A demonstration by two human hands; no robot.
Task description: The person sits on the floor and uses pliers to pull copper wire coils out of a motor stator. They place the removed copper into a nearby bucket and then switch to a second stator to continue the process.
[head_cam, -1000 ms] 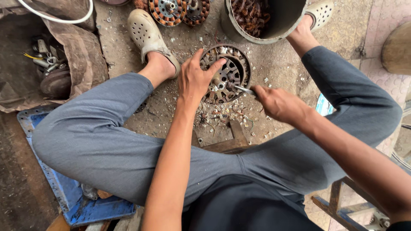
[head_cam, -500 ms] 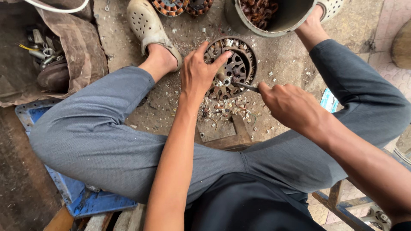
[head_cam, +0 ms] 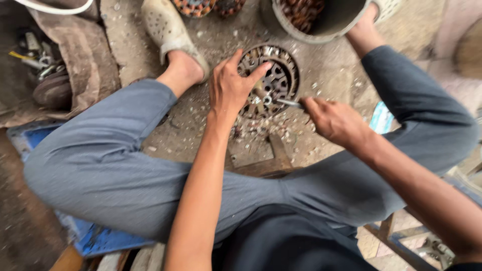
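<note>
bucket (head_cam: 329,27) behind round metal part (head_cam: 278,75), debris (head_cam: 261,130)

Dull, rusty metal on the round slotted motor core (head_cam: 273,80). Rough, gritty concrete floor (head_cam: 201,135); matt grey cloth trousers (head_cam: 115,170).

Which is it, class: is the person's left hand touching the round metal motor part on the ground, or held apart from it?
Touching. The head view shows the left hand spread over the round metal motor part, its fingers lying directly on the slotted face.

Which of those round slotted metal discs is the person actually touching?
The disc on the ground between the feet, under the left hand. The two at the top edge lie untouched.
</note>
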